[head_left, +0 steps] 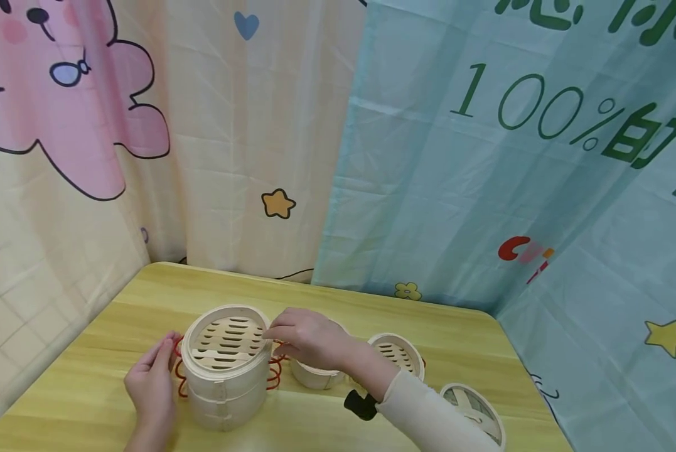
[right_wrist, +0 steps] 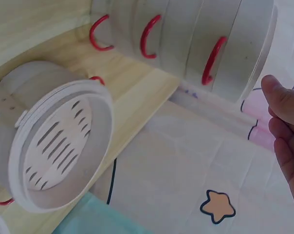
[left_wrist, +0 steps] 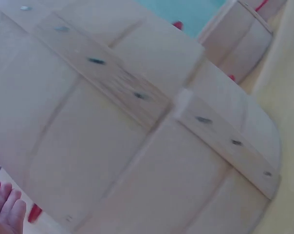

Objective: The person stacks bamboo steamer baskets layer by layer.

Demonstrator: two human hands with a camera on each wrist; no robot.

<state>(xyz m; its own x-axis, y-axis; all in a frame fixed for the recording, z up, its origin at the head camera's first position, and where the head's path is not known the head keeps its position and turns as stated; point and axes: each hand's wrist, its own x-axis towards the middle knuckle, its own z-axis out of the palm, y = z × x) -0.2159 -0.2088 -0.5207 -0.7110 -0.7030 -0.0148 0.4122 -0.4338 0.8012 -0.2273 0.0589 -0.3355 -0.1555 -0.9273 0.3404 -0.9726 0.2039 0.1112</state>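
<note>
A stack of pale bamboo steamer baskets (head_left: 226, 392), slatted inside the top tier, stands at the left of the table. Red handles stick out from both sides. At its left side my left hand (head_left: 152, 383) has thumb and index finger at the top red handle (head_left: 177, 347), apparently pinching it. In the left wrist view, only the curled fingers of that hand (left_wrist: 8, 207) show at the edge. My right hand (head_left: 309, 339) is at the stack's right rim. In the right wrist view, its thumb and loosely bent fingers (right_wrist: 285, 151) are beside the rim, with nothing between them.
Right of the stack, a smaller steamer basket (head_left: 315, 378) sits partly behind my right forearm. Another slatted basket (head_left: 395, 353) is farther right, and a round woven lid (head_left: 473, 411) lies near the right front. Printed curtains (head_left: 258, 138) enclose the wooden table (head_left: 315, 427).
</note>
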